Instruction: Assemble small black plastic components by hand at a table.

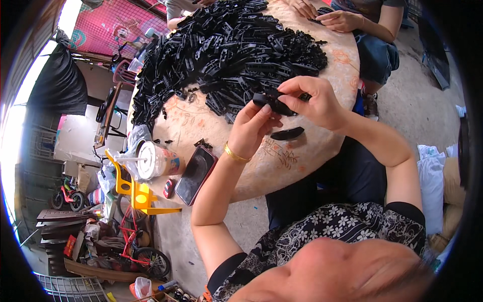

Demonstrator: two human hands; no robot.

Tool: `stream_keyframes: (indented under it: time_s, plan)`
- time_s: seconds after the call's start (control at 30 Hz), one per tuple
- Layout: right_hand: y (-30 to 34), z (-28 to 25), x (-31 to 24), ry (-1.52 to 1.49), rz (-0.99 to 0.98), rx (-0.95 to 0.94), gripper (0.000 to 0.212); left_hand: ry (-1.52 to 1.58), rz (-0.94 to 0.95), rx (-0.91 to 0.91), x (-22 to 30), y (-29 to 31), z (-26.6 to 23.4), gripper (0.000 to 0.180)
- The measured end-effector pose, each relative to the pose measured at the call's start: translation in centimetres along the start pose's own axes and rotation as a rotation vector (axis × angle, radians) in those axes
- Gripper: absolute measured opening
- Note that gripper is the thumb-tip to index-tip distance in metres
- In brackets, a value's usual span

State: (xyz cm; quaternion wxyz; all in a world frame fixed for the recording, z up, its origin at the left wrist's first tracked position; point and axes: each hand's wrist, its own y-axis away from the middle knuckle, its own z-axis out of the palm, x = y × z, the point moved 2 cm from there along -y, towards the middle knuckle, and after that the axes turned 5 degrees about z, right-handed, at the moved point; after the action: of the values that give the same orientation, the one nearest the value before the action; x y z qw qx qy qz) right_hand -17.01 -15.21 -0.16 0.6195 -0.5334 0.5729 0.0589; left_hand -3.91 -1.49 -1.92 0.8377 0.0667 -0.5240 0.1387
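Observation:
Over the near part of the table, my left hand pinches a black plastic part between thumb and fingers. My right hand is closed on the other end of the black pieces, its thumb and forefinger close to my left fingers. Whether these are one part or two joined pieces I cannot tell. Below the hands a curved black plastic piece lies by itself on the patterned tablecloth. Just beyond my fingers rises a large heap of black plastic parts.
Left of my left forearm lie a phone, a lidded drink cup with a straw and a small red object. A yellow chair stands by the table edge. Across the table, another person's hands handle a dark part.

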Motion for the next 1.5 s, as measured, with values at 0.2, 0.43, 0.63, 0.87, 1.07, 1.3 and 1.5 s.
stream_keyframes:
  time_s: [0.2,0.43,0.63,0.87,1.07,1.3,1.5]
  plan:
    - [0.0,0.0,-0.1,0.182,-0.207,-0.029,0.012,-0.029,0.012,0.06,-0.5,0.0,0.1,0.026]
    - [0.3,0.1,-0.5,0.313,-0.227,-0.099,0.011,-0.238,0.125,0.08,-0.7,-0.2,-0.2,0.036]
    - [0.6,0.4,-0.8,0.3,-0.213,-0.086,0.011,-0.266,0.139,0.141,-0.4,-0.2,0.2,0.036]
    - [0.5,0.3,-0.5,0.198,-0.086,-0.062,0.012,-0.009,0.058,0.069,-1.0,-0.3,-0.5,0.032]
    - [-0.3,-0.9,-1.2,0.247,-0.358,-0.103,0.018,0.16,-0.033,0.045,0.3,0.0,0.9,0.033]
    - [0.5,-0.4,-1.9,0.46,-0.586,-0.246,0.017,-0.094,-0.159,-0.017,-0.2,0.5,-0.1,0.033]
    - [1.1,-0.6,-1.5,0.635,-0.621,-0.286,0.018,-0.286,-0.271,0.015,1.1,0.7,1.2,0.031]
